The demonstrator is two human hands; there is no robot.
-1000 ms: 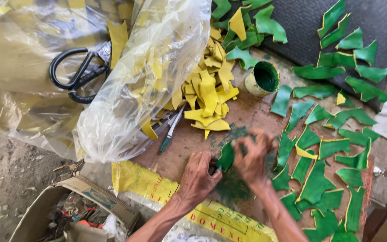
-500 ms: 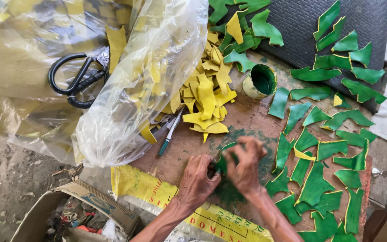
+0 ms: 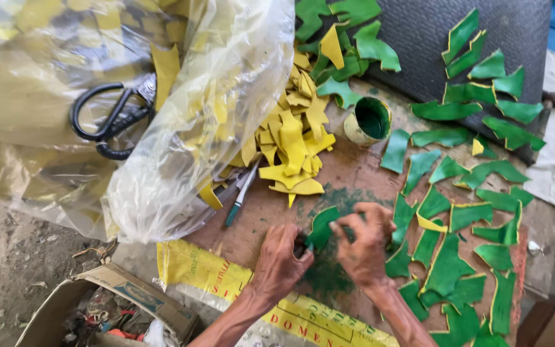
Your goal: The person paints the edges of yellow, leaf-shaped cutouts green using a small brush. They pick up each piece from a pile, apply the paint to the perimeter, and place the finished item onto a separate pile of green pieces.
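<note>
My left hand (image 3: 279, 262) and my right hand (image 3: 365, 243) meet over a green-stained patch of a brown board (image 3: 348, 173). Between them they hold one green-painted cut piece (image 3: 322, 226); the right fingers pinch its upper edge, and the left hand also grips something small and dark that I cannot make out. A small can of green paint (image 3: 369, 121) stands open beyond the hands. Unpainted yellow pieces (image 3: 292, 142) are heaped to the upper left, and several green painted pieces (image 3: 470, 215) lie spread to the right.
A big clear plastic bag (image 3: 155, 96) of yellow pieces fills the left, with black scissors (image 3: 107, 119) lying on it. A brush with a green handle (image 3: 240, 198) lies beside the heap. A yellow sack (image 3: 207, 270) and an open cardboard box (image 3: 107, 302) sit below.
Both hands have shifted slightly right and closer together over the green patch, turning the green piece between them. Nothing else on the board has moved.
</note>
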